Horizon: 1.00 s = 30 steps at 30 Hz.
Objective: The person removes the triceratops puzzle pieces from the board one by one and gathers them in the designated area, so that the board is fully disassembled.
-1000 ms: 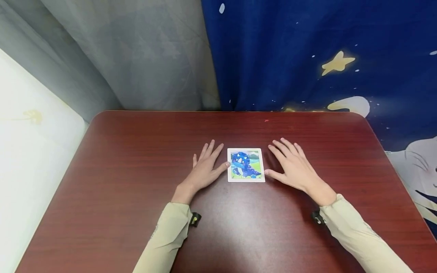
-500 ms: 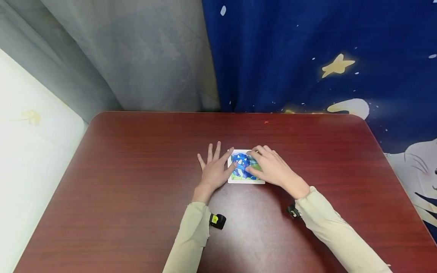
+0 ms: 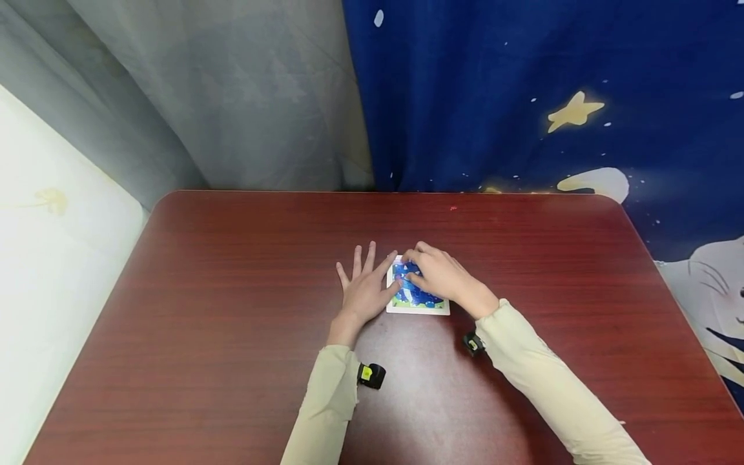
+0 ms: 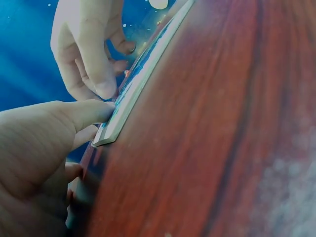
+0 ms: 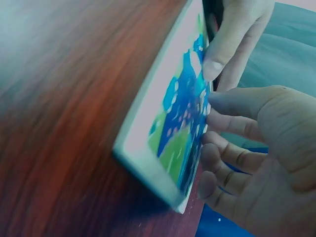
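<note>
A small square picture board [image 3: 418, 309] with a white frame and a blue horned dinosaur lies flat on the table. My left hand [image 3: 363, 298] is spread at its left side, thumb and index fingertip over that edge, the other fingers straight. Bent over the upper middle of the picture is my right hand [image 3: 443, 276], which hides part of it. In the right wrist view, the right thumb and fingertips [image 5: 211, 140] are right at the picture surface, close to the left thumb [image 5: 213, 69]. The left wrist view shows the board's pale edge [image 4: 131, 106] beneath both thumbs.
The reddish-brown table [image 3: 232, 310] has rounded far corners. Behind it hang a grey curtain [image 3: 261, 97] and a blue curtain [image 3: 453, 97] with stars. A white surface [image 3: 52, 258] stands at the left. Each wrist wears a small black camera [image 3: 372, 376].
Both hands have come inward from beside the board onto it. In the last half second the right hand moved further left across the picture while the left hand stayed put.
</note>
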Motion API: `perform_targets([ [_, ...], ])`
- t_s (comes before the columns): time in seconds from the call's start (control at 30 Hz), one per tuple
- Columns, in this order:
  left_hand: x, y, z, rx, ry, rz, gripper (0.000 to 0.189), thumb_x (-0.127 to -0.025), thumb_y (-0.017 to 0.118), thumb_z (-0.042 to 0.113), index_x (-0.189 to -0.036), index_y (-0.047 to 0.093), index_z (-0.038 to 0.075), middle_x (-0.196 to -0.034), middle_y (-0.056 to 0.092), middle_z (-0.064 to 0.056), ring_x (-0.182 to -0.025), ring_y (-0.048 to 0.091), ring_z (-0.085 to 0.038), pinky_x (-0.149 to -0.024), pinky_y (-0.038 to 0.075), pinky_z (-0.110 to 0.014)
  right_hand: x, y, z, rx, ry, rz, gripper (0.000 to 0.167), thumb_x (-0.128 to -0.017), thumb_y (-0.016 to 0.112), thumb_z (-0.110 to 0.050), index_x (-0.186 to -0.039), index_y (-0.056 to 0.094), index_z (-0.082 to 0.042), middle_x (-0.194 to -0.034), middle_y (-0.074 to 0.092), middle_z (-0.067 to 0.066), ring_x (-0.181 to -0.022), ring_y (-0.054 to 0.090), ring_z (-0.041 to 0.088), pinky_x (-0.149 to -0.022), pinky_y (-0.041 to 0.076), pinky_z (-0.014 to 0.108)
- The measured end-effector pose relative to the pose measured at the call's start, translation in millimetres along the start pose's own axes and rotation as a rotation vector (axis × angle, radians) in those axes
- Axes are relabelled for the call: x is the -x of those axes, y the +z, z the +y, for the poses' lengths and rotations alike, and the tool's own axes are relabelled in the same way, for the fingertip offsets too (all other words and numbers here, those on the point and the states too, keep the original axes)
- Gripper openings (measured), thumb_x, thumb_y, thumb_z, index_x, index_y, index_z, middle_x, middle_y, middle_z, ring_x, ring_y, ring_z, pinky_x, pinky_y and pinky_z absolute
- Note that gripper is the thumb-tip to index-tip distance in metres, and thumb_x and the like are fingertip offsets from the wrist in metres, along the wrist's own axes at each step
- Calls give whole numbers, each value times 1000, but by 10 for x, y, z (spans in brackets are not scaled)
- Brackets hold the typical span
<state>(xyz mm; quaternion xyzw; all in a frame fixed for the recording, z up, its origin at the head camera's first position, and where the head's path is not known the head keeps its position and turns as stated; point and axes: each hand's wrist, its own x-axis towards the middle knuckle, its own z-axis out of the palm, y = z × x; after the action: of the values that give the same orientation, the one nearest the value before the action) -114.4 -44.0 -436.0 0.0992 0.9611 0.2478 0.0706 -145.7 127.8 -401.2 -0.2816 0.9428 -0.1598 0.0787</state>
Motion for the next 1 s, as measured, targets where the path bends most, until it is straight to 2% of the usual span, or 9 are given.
perform_targets([
  [0.13,9,18,-7,15,2,0,60,-90,52,48,-145,35,30,-155,7,-8,-140,-7,-30,-101,-10,-64,-45,8,-31,-20,36,-26,31,-83,68,-15,-112,62,-4,-99,54,9,-76,55,19,-69,50,35],
  [0.37,56,80,-61,12,-26,20,62,-90,53,48,-146,33,29,-155,8,-6,-140,-6,-29,-102,-10,-62,-84,30,-55,-66,36,-84,29,-84,68,-14,-111,60,-4,-100,55,8,-87,54,20,-80,49,38],
  [0.5,53,99,-56,15,-11,43,63,-89,54,47,-145,34,28,-155,9,-8,-140,-4,-29,-102,-9,-62,-81,30,-46,-90,43,-70,29,-83,69,-12,-110,61,-3,-101,55,9,-91,54,21,-82,48,39],
  [0.67,46,98,-30,27,-13,39,63,-89,54,48,-145,34,28,-155,6,-9,-140,-4,-29,-102,-8,-62,-88,5,-30,-126,44,-57,26,-80,71,-7,-104,60,-2,-95,55,10,-86,53,21,-78,47,38],
  [1.0,4,33,-2,24,-12,42,63,-89,56,47,-145,36,28,-155,7,-9,-140,-4,-30,-103,-8,-62,-244,-107,42,-224,92,-207,32,-78,73,-6,-103,53,-4,-92,52,10,-85,49,23,-79,42,35],
])
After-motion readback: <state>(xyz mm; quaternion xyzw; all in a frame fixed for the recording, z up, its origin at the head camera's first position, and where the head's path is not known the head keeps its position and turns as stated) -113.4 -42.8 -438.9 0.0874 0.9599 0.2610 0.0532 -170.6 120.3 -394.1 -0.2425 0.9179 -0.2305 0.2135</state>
